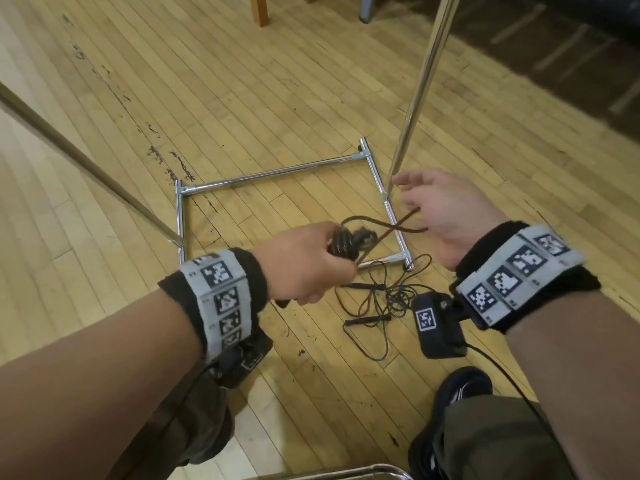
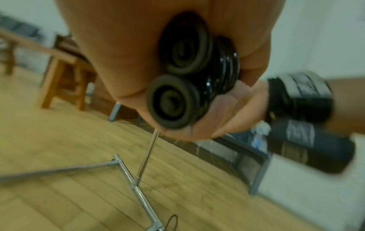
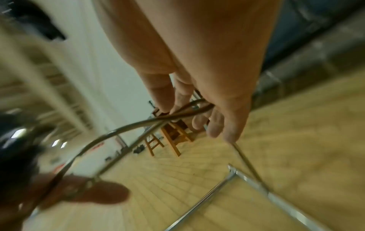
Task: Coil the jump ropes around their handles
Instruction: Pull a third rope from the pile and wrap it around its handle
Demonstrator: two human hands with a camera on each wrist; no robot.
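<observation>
My left hand point(image 1: 308, 268) grips the two black handles of a jump rope side by side, with the black rope coiled point(image 1: 341, 242) round them. The handles' round ends point(image 2: 173, 101) face the left wrist camera, shiny coils point(image 2: 221, 70) behind them. A loose loop of the rope point(image 1: 384, 226) runs from the coil to my right hand point(image 1: 426, 209), which pinches the rope point(image 3: 177, 112) between thumb and fingers. The hands are a short way apart, above the floor. A second jump rope point(image 1: 381, 306) lies uncoiled on the floor below them, both thin handles point(image 1: 369, 286) showing.
A chrome rack base point(image 1: 277, 174) lies on the wooden floor under my hands, with an upright pole point(image 1: 422, 81) rising beside my right hand. Wooden stools point(image 3: 173, 140) stand further off. My shoe point(image 1: 460, 389) and knees are at the bottom.
</observation>
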